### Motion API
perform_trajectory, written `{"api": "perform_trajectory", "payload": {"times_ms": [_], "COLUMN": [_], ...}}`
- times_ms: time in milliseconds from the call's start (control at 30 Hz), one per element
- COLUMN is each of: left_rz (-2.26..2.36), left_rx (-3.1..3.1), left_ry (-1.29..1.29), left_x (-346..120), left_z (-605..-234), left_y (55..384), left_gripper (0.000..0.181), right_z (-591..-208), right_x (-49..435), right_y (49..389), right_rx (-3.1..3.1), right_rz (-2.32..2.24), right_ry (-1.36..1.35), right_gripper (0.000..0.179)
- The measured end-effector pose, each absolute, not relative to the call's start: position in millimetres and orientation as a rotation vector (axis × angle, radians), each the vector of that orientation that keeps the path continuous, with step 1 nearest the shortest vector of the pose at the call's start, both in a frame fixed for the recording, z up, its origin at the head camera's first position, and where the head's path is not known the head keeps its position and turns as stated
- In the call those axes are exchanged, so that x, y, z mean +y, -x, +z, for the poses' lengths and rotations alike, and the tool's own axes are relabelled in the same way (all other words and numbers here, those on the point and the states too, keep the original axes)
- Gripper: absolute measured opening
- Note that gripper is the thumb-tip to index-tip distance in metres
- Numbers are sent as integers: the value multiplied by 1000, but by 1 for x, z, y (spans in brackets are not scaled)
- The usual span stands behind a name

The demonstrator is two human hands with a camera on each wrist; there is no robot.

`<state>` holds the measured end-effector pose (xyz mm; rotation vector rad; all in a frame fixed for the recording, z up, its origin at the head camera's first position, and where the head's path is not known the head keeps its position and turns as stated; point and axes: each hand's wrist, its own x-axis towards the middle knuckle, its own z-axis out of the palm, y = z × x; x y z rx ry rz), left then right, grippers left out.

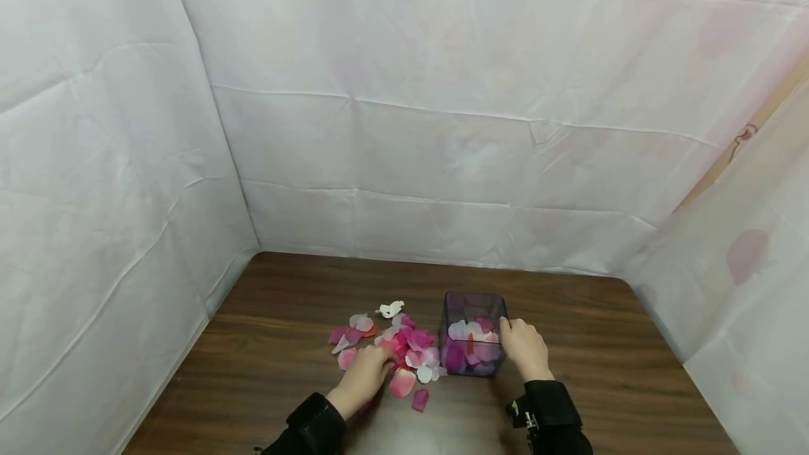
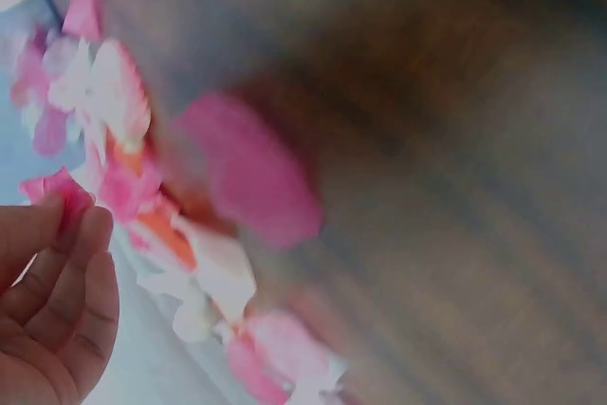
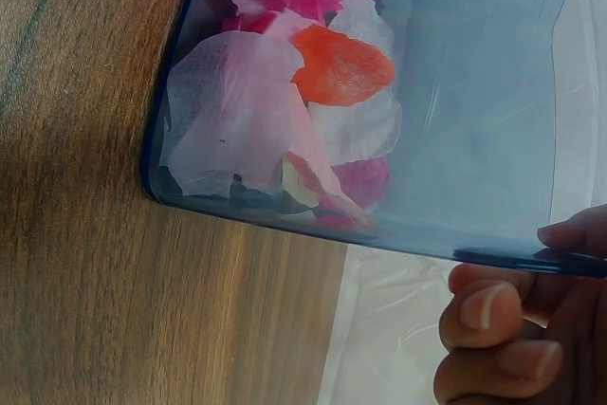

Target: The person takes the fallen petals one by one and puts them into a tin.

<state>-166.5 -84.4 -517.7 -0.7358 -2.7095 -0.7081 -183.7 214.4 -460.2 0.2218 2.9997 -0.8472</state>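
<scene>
My left hand (image 1: 363, 376) is over the near left side of a loose pile of artificial flower petals (image 1: 413, 338). Between its thumb and fingertips it pinches a pink petal (image 2: 64, 189), seen in the left wrist view. To the right of the pile stands a see-through purple-tinted box (image 1: 477, 306), open at the top and partly filled with pink, white and orange petals (image 3: 343, 65). My right hand (image 1: 526, 351) grips the box's right wall at the rim, thumb on the inner side and fingers outside.
A white bird-shaped piece (image 1: 390, 309) lies behind the pile. One magenta petal (image 1: 420, 399) lies apart at the front. All rest on a dark wooden table (image 1: 284, 300), with white cloth (image 1: 404, 153) hanging behind and at both sides.
</scene>
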Motion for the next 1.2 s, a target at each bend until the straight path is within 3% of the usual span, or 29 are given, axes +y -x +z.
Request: {"api": "perform_trajectory", "payload": {"times_ms": [333,600,967,1200], "left_rz": [-889,-932,-229,-430], "left_rx": [-2669,-2669,-2758,-2696], "left_ry": [686,776,974,966], "left_x": [-68,-22,25,7], "left_z": [-472,-435,-438,-442], "left_y": [197,214,211,207], "left_gripper": [5,7,20,29], "right_z": [-459,-460,-460,-460], "right_x": [215,214,206,207], "right_y": [181,180,182,180], "right_rx": [3002,3006,2994,3004], "right_rz": [-837,-847,-858,-858], "right_ry": [-230,-236,-228,-236], "right_gripper": [48,46,47,48]}}
